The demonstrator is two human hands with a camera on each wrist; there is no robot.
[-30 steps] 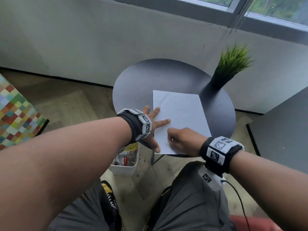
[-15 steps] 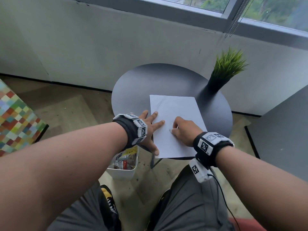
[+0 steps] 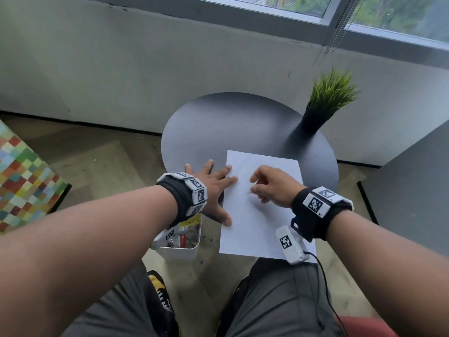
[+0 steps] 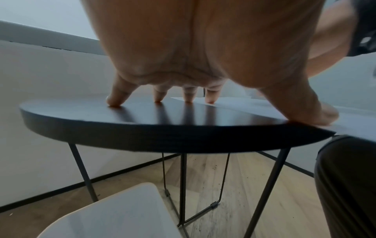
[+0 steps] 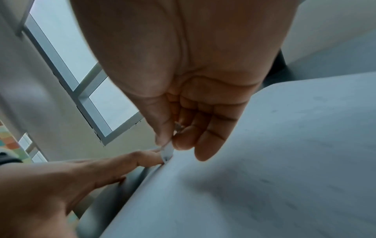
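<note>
A white sheet of paper [image 3: 255,222] lies on the round dark table [image 3: 230,122], its near end hanging over the table's edge. My left hand [image 3: 213,181] is spread flat, fingertips [image 4: 189,99] pressing the tabletop and the sheet's left edge, thumb at the table rim. My right hand [image 3: 272,186] hovers over the middle of the sheet. In the right wrist view its thumb and forefinger [image 5: 173,141] pinch a small slim white object [image 5: 167,152] whose tip touches the paper [image 5: 264,161]. What the object is cannot be told.
A potted grass plant [image 3: 328,96] stands at the table's far right. A white bin [image 3: 181,249] with odds and ends sits on the floor under my left wrist. A chequered coloured block [image 3: 21,181] is at left, a dark cabinet [image 3: 413,190] at right.
My right hand has moved from the sheet's near edge up to its middle, with the wrist raised. The left hand stays spread on the sheet's left edge.
</note>
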